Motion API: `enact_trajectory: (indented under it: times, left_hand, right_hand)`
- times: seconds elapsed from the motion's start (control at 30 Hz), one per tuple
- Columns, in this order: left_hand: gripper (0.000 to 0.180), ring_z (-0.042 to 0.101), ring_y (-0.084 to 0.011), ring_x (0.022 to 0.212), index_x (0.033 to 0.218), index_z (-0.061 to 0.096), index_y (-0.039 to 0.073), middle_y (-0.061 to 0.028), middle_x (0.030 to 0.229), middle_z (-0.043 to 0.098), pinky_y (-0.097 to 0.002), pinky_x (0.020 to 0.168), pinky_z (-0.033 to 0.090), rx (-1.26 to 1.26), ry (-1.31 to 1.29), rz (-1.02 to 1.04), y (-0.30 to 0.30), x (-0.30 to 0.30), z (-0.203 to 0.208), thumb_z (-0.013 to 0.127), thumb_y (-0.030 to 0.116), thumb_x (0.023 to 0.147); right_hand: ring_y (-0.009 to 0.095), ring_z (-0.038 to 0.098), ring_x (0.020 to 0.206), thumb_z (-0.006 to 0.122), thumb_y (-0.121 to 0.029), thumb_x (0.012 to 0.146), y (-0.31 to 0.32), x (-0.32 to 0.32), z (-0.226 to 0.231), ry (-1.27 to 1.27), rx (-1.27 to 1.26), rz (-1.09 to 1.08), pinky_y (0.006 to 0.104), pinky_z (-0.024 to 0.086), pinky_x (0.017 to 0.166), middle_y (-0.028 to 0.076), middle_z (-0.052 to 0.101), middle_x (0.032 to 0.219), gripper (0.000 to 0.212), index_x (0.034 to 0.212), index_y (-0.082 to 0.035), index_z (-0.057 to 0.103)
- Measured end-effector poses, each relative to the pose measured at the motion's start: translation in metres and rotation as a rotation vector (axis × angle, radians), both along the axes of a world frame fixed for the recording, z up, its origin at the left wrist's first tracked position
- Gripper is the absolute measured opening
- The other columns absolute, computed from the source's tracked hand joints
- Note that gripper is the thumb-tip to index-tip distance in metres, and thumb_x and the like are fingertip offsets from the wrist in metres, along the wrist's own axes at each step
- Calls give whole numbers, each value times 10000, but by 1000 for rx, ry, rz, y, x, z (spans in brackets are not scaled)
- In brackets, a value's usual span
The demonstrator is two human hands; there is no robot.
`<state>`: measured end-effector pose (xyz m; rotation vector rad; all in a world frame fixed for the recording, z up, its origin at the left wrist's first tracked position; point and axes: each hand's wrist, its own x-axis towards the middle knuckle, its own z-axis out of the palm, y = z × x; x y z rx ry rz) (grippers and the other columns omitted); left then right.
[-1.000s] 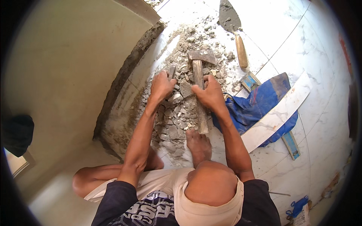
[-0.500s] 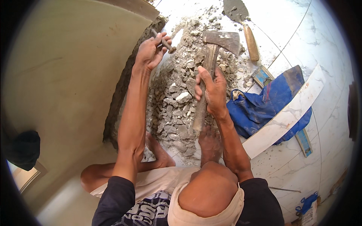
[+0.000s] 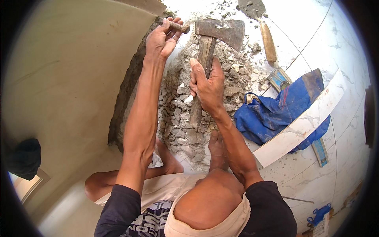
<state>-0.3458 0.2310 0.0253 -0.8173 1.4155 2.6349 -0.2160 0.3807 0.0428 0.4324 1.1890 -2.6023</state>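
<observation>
My left hand (image 3: 162, 41) is closed around a short, rusty cold chisel (image 3: 178, 26) at the foot of the wall, at the far end of the rubble. Its blunt struck end points right; the other end is lost by the broken wall edge. In my right hand (image 3: 209, 86) is a hatchet (image 3: 221, 31), gripped around the middle of its worn wooden handle. The flat back of the hatchet head faces the chisel's struck end, a small gap apart. Beneath both tools lies broken grey rubble (image 3: 179, 118).
A beige wall (image 3: 71, 79) with a chipped lower edge rises on the left. To the right, a trowel (image 3: 268, 43), blue cloth (image 3: 272, 112), curved white tile strip (image 3: 300, 120) and a blue-and-white bar (image 3: 319, 152) lie on marbled tiles. My bare foot (image 3: 217, 152) rests beside the rubble.
The hatchet has moved left and farther away, closer to the chisel. My left hand has shifted slightly farther away, and the chisel now lies nearer to level.
</observation>
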Motion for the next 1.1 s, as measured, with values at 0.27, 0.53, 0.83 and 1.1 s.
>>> enact_trajectory:
  times: [0.27,0.53,0.83,1.1]
  left_hand:
    - [323,599,-331,1084,1225,453,-85,-245,1171,577,-439,1000,517,-20,17,4,4,2,1,512,146,1007]
    - [306,597,-323,1078,1207,465,-84,-234,1164,570,-439,992,520,18,7,38,6,-4,0,510,144,1007]
    - [220,599,-294,1043,1137,508,-63,-189,1097,583,-424,968,519,0,-7,95,11,-8,6,518,105,995]
    - [208,621,-314,1002,1107,519,-79,-208,1083,591,-450,953,545,44,0,102,22,-15,3,515,98,997]
  right_hand:
    - [55,400,412,563,-245,1002,-14,-5,-4,31,17,-87,222,326,338,-20,433,593,188,997,-87,461]
    - [60,401,394,465,-428,1023,-29,-3,-6,-51,-100,-88,227,328,327,-16,429,579,362,957,-72,449]
    - [65,404,370,388,-476,1028,-2,-17,3,34,8,-445,229,343,285,-27,403,536,442,828,-83,423]
    - [77,385,364,398,-489,1025,-47,-27,-33,150,421,-435,248,356,289,-24,393,528,467,782,-91,411]
